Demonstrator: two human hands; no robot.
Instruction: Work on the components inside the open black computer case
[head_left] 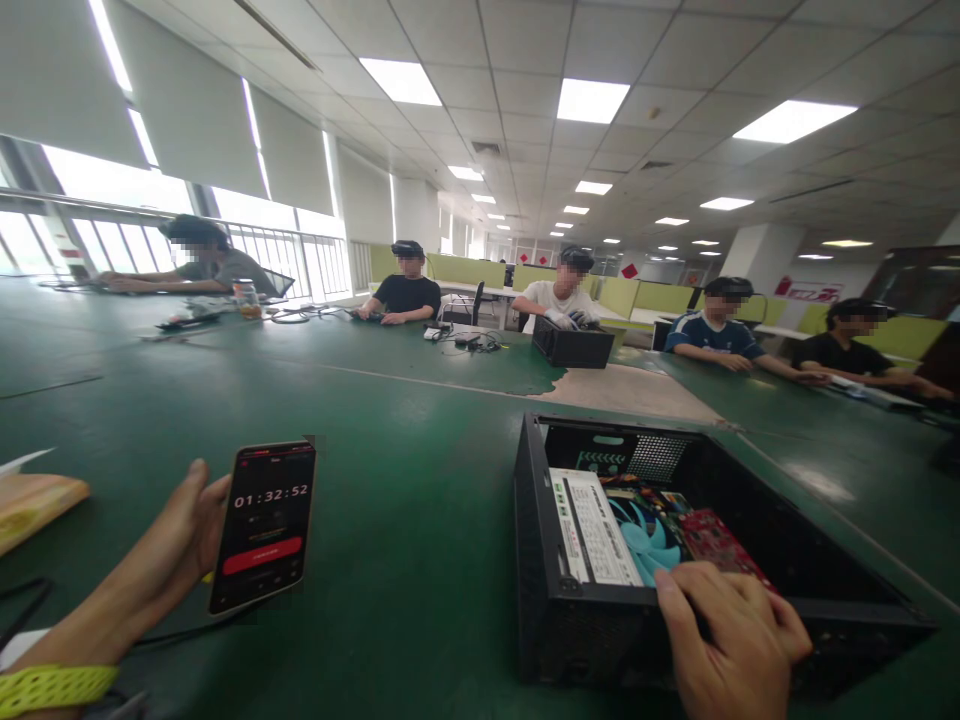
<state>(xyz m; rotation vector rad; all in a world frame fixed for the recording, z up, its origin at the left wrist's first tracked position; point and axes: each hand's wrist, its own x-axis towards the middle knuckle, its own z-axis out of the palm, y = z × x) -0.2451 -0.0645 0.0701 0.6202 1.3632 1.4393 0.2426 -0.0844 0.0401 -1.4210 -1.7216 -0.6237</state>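
My left hand (196,520), with a yellow-green strap on the wrist, holds up a smartphone (262,570). Its dark screen shows a timer at 01:32:52 above a red button. At the right, a black computer case (534,600) lies on the table with its top side uncovered. My right hand (731,625) is curled over the near edge of that case, fingertips at the rim. Inside are a white-labelled power supply (592,525), a light-blue fan (649,540) and a red circuit board (720,545). My right fingers partly hide the fan's near side.
The green table (405,560) has a bare patch (637,390) beyond the case. Several people sit along the far side; one in gloves works at another black case (571,345). Cables and adapters (469,340) lie mid-table. A yellowish packet (37,505) and dark cable (26,600) are at left.
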